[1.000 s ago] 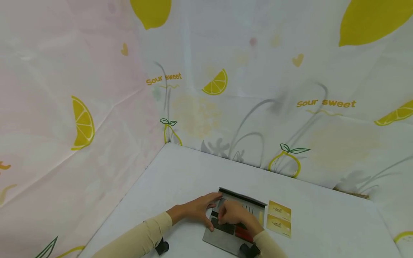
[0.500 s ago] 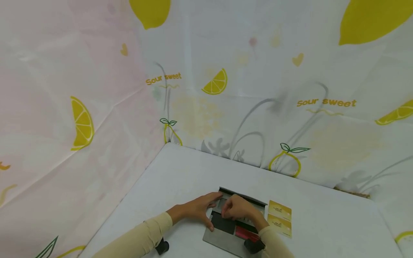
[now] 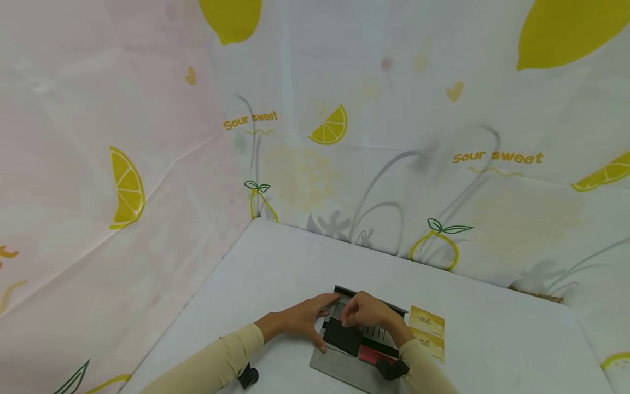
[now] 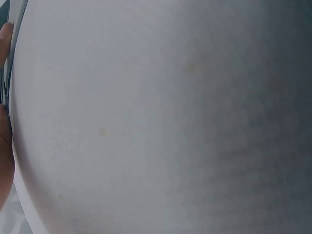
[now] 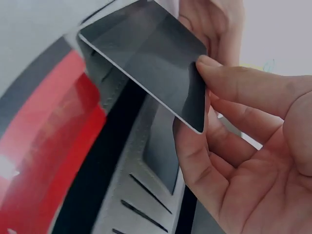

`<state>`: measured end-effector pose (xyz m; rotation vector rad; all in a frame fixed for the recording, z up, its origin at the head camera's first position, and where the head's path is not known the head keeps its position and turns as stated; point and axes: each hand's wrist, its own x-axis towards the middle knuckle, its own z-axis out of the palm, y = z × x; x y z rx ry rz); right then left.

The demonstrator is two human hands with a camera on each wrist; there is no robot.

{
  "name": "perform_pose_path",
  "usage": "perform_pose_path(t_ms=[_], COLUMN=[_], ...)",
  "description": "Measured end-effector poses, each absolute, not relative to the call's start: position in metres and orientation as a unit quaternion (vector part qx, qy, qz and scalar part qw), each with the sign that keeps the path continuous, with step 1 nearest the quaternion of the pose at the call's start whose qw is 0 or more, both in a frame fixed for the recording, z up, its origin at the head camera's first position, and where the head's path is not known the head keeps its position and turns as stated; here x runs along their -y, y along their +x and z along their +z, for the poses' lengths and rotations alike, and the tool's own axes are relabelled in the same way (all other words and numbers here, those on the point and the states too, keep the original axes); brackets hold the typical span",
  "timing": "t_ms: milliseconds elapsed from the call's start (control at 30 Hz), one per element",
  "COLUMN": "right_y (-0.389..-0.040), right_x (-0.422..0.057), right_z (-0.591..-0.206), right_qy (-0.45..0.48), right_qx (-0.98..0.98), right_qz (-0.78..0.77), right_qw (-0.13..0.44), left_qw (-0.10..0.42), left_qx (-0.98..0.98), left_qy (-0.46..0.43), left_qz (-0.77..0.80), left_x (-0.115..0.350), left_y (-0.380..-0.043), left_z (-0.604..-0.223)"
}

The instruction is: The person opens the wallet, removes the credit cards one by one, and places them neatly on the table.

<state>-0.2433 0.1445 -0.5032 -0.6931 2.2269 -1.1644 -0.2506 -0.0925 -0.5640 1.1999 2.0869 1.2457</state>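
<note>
A wallet (image 3: 339,369), grey with black bands, lies opened out on the white table. Between thumb and fingers my right hand (image 3: 369,311) pinches a black card (image 3: 343,336) by its edge. In the right wrist view that card (image 5: 151,63), thin and white-edged, is tilted over the wallet's stitched card slots (image 5: 146,202). My left hand (image 3: 301,317) rests at the wallet's left side, thumb and forefinger spread along it; only a sliver of this hand (image 4: 5,151) enters the left wrist view. A red piece (image 5: 58,126) sits beside the slots.
Two gold cards, an upper one (image 3: 427,320) and a lower one (image 3: 426,345), lie right of the wallet. Lemon-printed sheets (image 3: 315,180) rise behind and left of the table (image 3: 275,262). A black wrist camera (image 3: 248,376) sits under the left sleeve.
My right hand has moved up and rightward across the wallet, and the black card now shows fully under its fingers. The left hand has stayed in place.
</note>
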Motion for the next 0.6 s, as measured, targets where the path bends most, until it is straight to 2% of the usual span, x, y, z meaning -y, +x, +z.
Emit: perform_pose_path(t_ms=[333, 600], right_y=[-0.241, -0.235], right_x=[-0.163, -0.197], right_z=[-0.496, -0.490], right_qy=[-0.264, -0.266], right_qx=[-0.829, -0.828], right_qz=[-0.427, -0.428], right_qw=[0.248, 0.246], left_qw=[0.209, 0.198], left_qx=[-0.760, -0.766], left_qy=[0.431, 0.433], left_qz=[0.438, 0.431], left_x=[0.091, 0.091], left_y=[-0.251, -0.250], left_z=[-0.563, -0.565])
